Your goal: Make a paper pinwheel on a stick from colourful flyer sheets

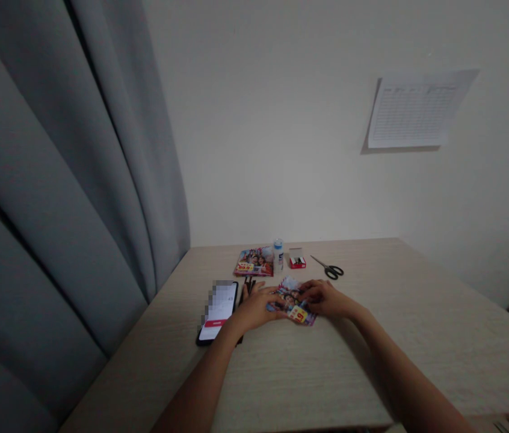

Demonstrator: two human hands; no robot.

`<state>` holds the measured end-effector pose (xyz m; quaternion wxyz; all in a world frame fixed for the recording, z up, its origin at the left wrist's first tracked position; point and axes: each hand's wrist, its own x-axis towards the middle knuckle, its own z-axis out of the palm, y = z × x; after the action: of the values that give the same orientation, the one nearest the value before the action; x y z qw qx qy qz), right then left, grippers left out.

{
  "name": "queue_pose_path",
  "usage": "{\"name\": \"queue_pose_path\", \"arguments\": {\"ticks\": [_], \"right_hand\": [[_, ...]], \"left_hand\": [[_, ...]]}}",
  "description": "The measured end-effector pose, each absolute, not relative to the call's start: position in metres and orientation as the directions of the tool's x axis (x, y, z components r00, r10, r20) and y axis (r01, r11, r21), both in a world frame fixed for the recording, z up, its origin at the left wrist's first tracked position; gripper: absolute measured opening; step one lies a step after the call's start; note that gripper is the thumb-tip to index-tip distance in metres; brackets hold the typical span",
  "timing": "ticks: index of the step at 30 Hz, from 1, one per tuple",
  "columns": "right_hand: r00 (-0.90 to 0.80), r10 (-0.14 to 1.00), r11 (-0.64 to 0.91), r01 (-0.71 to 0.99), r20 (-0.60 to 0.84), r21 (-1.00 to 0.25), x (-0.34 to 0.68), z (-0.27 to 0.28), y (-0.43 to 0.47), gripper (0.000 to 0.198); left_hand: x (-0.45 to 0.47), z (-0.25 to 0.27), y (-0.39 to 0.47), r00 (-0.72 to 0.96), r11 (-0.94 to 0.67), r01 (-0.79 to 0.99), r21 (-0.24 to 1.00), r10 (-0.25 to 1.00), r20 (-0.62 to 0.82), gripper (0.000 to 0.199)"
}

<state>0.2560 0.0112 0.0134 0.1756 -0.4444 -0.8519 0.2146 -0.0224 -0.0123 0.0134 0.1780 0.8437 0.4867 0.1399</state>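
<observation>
A colourful printed leaflet with a yellow price patch lies at a slant on the wooden table between my hands. My left hand grips its left side, thumb near the lower edge and forefinger on top. The other left fingers reach out over some thin dark strips beside the leaflet. On the opposite side, my right hand has its bent fingers closed on the leaflet's right edge. Its fingertips partly cover the print.
Behind the hands are a stack of similar leaflets, a clear bottle with a blue top, an open small red box and black-handled scissors. A lit phone lies left. A grey curtain hangs along the left side.
</observation>
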Motion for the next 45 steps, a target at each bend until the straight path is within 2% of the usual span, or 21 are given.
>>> {"name": "queue_pose_path", "arguments": {"ticks": [4, 12, 15, 19, 25, 30, 34, 45], "right_hand": [[-0.601, 0.797, 0.511, 0.611, 0.066, -0.605, 0.262, 0.016, 0.014, 0.034], [-0.628, 0.777, 0.495, 0.584, 0.029, -0.643, 0.267, 0.021, 0.009, 0.044], [-0.619, 0.784, 0.504, 0.592, 0.046, -0.628, 0.267, 0.018, 0.009, 0.047], [-0.601, 0.792, 0.546, 0.62, 0.107, -0.563, 0.263, 0.013, 0.014, 0.033], [-0.529, 0.832, 0.53, 0.664, 0.17, -0.528, 0.257, 0.007, 0.016, 0.029], [-0.412, 0.901, 0.413, 0.727, 0.133, -0.549, 0.251, 0.009, 0.014, 0.045], [-0.383, 0.915, 0.394, 0.773, 0.129, -0.498, 0.245, 0.014, 0.007, 0.059], [-0.361, 0.921, 0.39, 0.85, 0.148, -0.354, 0.237, 0.01, 0.003, 0.03]], "left_hand": [[-0.021, 0.014, -0.014, 0.468, -0.444, 0.777, 0.447, 0.882, 0.062, 0.034], [-0.018, 0.011, -0.011, 0.455, -0.452, 0.772, 0.447, 0.884, 0.107, 0.034], [-0.016, 0.007, -0.009, 0.453, -0.461, 0.769, 0.443, 0.882, 0.132, 0.034], [-0.013, 0.005, -0.011, 0.405, -0.437, 0.783, 0.442, 0.898, 0.17, 0.033], [-0.008, 0.008, -0.016, 0.388, -0.452, 0.807, 0.379, 0.891, 0.236, 0.044], [-0.007, 0.007, -0.017, 0.393, -0.463, 0.8, 0.381, 0.885, 0.25, 0.034], [-0.008, 0.009, -0.019, 0.39, -0.459, 0.798, 0.39, 0.887, 0.247, 0.031], [-0.004, 0.01, -0.021, 0.378, -0.446, 0.846, 0.293, 0.888, 0.263, 0.032]]}}
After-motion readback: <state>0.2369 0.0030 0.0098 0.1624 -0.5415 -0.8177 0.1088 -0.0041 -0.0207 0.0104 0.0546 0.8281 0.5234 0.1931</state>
